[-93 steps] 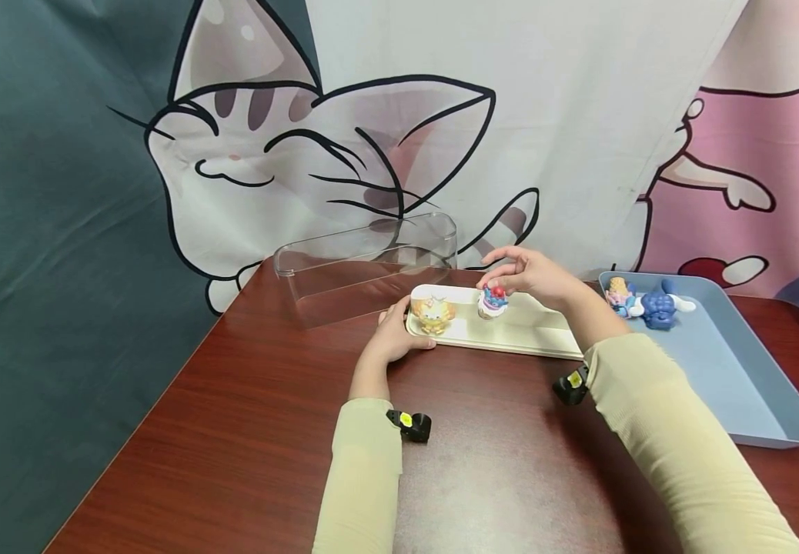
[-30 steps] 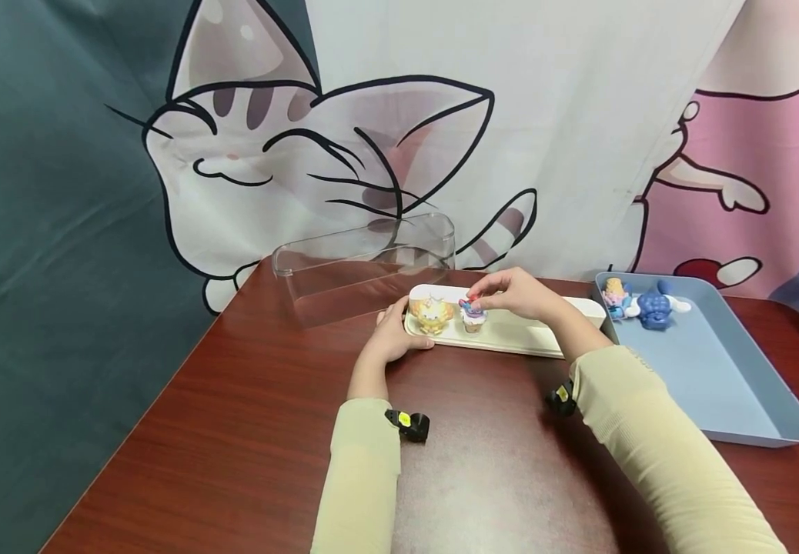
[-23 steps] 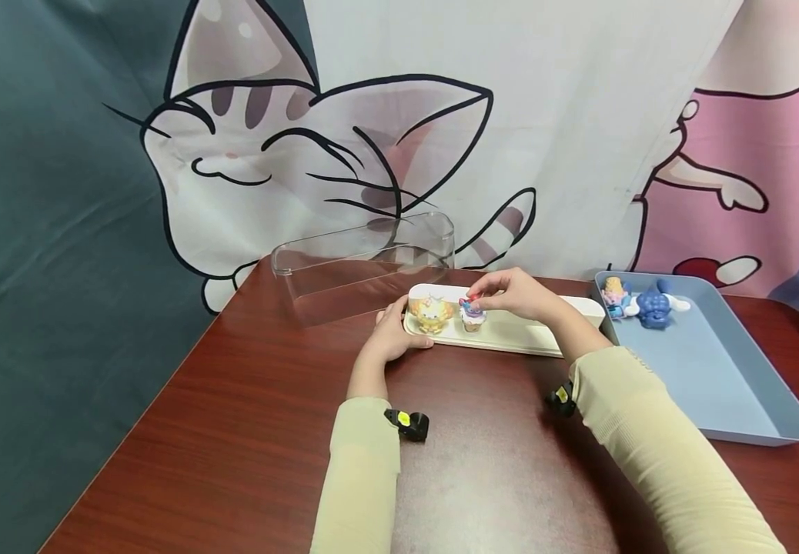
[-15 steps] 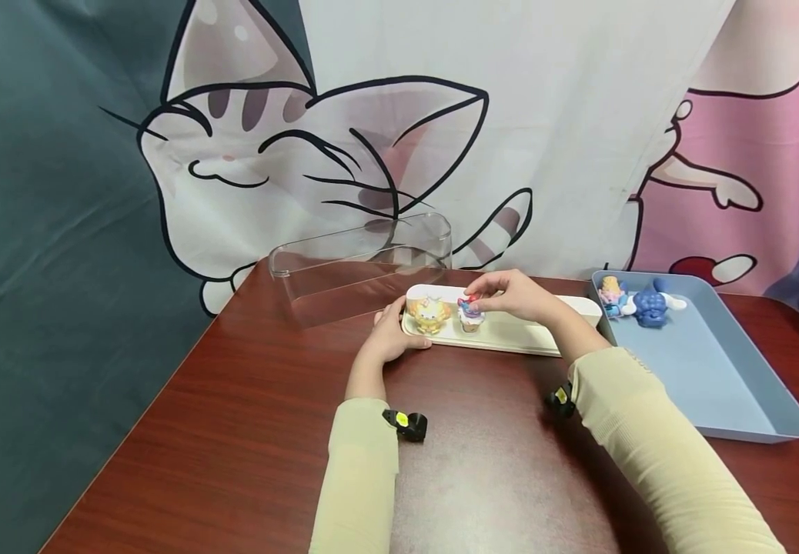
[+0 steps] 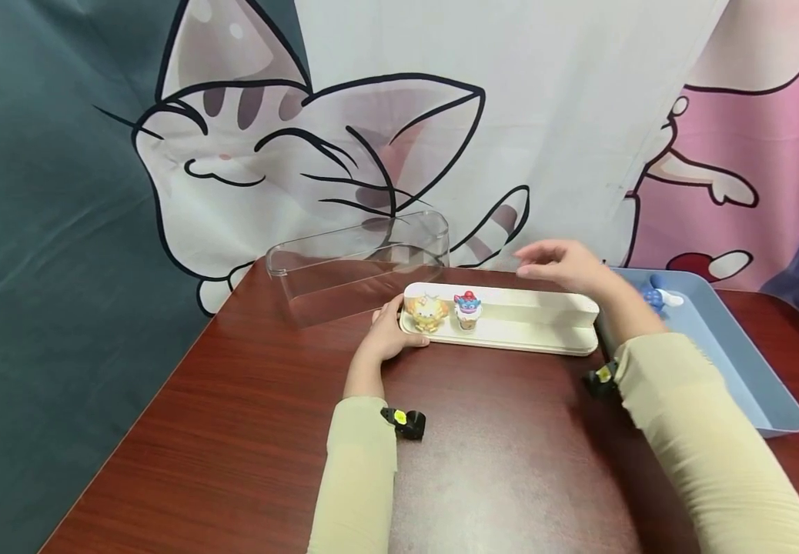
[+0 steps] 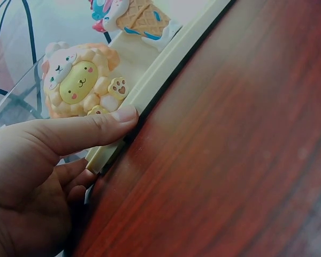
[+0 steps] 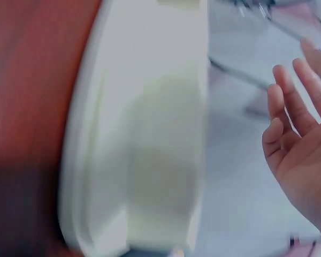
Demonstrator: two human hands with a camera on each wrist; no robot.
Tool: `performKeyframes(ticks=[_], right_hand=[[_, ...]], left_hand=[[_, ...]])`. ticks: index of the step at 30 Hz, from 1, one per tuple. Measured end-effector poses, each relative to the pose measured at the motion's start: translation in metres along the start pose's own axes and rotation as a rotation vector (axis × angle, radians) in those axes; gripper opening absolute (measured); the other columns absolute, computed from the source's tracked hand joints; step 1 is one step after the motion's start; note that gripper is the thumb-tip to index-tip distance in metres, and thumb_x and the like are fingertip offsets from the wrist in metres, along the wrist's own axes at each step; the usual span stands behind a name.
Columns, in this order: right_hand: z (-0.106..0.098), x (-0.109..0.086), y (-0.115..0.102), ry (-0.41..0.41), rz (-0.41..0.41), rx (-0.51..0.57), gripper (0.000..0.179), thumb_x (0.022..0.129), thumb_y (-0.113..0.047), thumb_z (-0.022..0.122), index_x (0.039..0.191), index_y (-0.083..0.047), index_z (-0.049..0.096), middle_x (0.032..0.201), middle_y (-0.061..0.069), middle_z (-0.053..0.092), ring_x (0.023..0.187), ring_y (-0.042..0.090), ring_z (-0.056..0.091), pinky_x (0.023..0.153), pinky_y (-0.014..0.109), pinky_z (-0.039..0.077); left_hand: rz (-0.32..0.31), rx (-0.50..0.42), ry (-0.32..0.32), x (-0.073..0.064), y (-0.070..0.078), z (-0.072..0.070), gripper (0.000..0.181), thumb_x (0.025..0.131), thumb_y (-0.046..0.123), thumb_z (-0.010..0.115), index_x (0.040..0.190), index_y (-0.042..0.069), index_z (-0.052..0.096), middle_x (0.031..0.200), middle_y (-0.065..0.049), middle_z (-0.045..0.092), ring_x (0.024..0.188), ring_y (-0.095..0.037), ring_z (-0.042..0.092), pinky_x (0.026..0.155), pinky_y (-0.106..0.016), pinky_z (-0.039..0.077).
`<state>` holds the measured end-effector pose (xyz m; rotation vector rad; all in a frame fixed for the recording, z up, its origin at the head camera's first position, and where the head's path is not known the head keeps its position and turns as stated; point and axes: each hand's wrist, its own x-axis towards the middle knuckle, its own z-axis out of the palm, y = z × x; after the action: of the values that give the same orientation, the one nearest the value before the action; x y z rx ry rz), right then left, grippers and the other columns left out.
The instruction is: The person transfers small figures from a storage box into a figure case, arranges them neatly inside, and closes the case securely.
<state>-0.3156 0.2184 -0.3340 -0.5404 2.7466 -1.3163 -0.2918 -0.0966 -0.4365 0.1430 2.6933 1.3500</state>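
Observation:
My left hand [image 5: 387, 336] grips the left end of a cream stepped display base [image 5: 524, 332]. In the left wrist view its thumb lies along the front edge and its other fingers are around the end. On the base sit a yellow fluffy animal figurine [image 5: 429, 313] at the left end and, beside it, an ice-cream-cone figurine [image 5: 468, 311] with a blue face and red top. My right hand [image 5: 566, 265] is in the air behind the base's right half, holding nothing; the right wrist view shows its fingers loosely extended.
A clear plastic cover [image 5: 358, 281] stands behind the base on the left. A blue tray [image 5: 739, 346] lies at the right; a blue figurine [image 5: 654, 298] in it is partly hidden by my right arm. A cartoon curtain [image 5: 399, 154] hangs behind the table.
The ice-cream figurine, earlier pinched by my right hand and moved left, now stands on the base, let go. My right hand has moved right and up. My left hand keeps its place.

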Motion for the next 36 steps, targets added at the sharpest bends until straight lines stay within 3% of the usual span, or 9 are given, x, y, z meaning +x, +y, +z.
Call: performKeyframes(ticks=[7,11,15,18,23,27,36], right_hand=[[-0.056,-0.025,0.035,0.099,0.165,-0.182,0.054,0.086,-0.042,0.063,0.121,-0.001,0.057,0.108,0.011,0.061,0.089,0.009,0.052,0.078,0.03,0.043],[-0.068,-0.038,0.062,0.128,0.215,-0.233,0.048,0.088,-0.033,0.063,0.12,0.003,0.056,0.109,0.02,0.06,0.093,0.023,0.053,0.081,0.043,0.042],[-0.07,-0.046,0.087,0.053,0.235,-0.322,0.047,0.087,-0.022,0.064,0.123,0.005,0.051,0.118,0.031,0.049,0.105,0.043,0.046,0.083,0.058,0.037],[-0.068,-0.049,0.1,-0.033,0.233,-0.419,0.055,0.082,-0.02,0.069,0.128,0.001,0.046,0.127,0.034,0.039,0.112,0.05,0.037,0.085,0.064,0.028],[-0.062,-0.047,0.108,-0.096,0.211,-0.546,0.072,0.072,-0.016,0.074,0.136,-0.009,0.041,0.138,0.029,0.029,0.116,0.049,0.032,0.076,0.059,0.023],[-0.06,-0.045,0.109,-0.111,0.201,-0.616,0.084,0.068,-0.013,0.076,0.141,-0.012,0.034,0.143,0.025,0.022,0.119,0.05,0.027,0.077,0.059,0.023],[-0.056,-0.043,0.107,-0.119,0.176,-0.635,0.07,0.071,-0.011,0.074,0.135,-0.01,0.045,0.147,0.019,0.025,0.122,0.048,0.028,0.085,0.062,0.017]], left_hand=[[-0.017,0.002,-0.005,-0.001,-0.002,-0.003,0.099,0.068,0.026,0.084,0.147,0.015,0.025,0.143,-0.011,0.033,0.127,-0.027,0.024,0.102,-0.044,0.029],[-0.021,0.002,-0.005,-0.001,-0.004,-0.003,0.099,0.068,0.026,0.084,0.147,0.015,0.025,0.144,-0.011,0.032,0.128,-0.027,0.024,0.102,-0.044,0.029],[-0.019,0.002,-0.005,-0.002,-0.004,-0.002,0.098,0.068,0.026,0.084,0.147,0.015,0.026,0.144,-0.01,0.032,0.128,-0.028,0.024,0.103,-0.044,0.028],[-0.016,0.004,-0.01,-0.002,-0.003,-0.001,0.099,0.068,0.026,0.084,0.147,0.015,0.026,0.143,-0.011,0.033,0.127,-0.027,0.024,0.102,-0.044,0.029],[-0.006,-0.001,-0.003,-0.001,-0.001,-0.001,0.098,0.067,0.024,0.084,0.146,0.015,0.026,0.144,-0.01,0.032,0.128,-0.028,0.023,0.103,-0.044,0.028],[0.0,0.0,0.001,-0.001,-0.001,0.0,0.098,0.067,0.024,0.084,0.146,0.014,0.027,0.143,-0.01,0.033,0.128,-0.028,0.023,0.103,-0.044,0.028],[0.007,-0.006,0.007,-0.001,0.001,0.001,0.099,0.066,0.022,0.085,0.146,0.014,0.028,0.14,-0.011,0.036,0.127,-0.028,0.024,0.103,-0.042,0.028]])
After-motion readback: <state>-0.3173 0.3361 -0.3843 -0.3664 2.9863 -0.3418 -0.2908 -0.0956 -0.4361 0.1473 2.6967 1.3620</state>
